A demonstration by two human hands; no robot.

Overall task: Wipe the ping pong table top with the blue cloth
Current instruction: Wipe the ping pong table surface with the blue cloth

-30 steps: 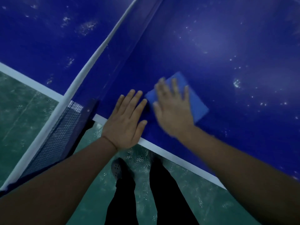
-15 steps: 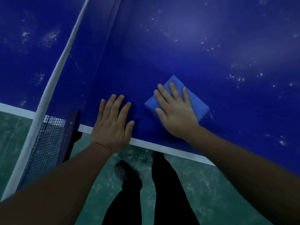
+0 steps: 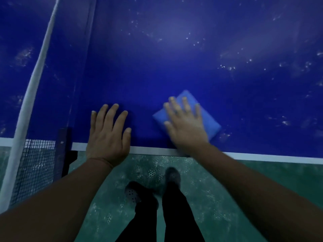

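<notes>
The blue cloth (image 3: 206,117), folded flat, lies on the desk (image 3: 174,67) at 5 o'clock. The right hand (image 3: 186,124) presses it, fingers spread. The left hand (image 3: 108,135) rests spread at 7 o'clock. Soft, light, likely slides easily: press from above.

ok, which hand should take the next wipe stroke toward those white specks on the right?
Right. The right hand already lies flat on the blue cloth, and the specks sit on its side. The left hand rests flat on the bare table top near the net, off the cloth.
</notes>
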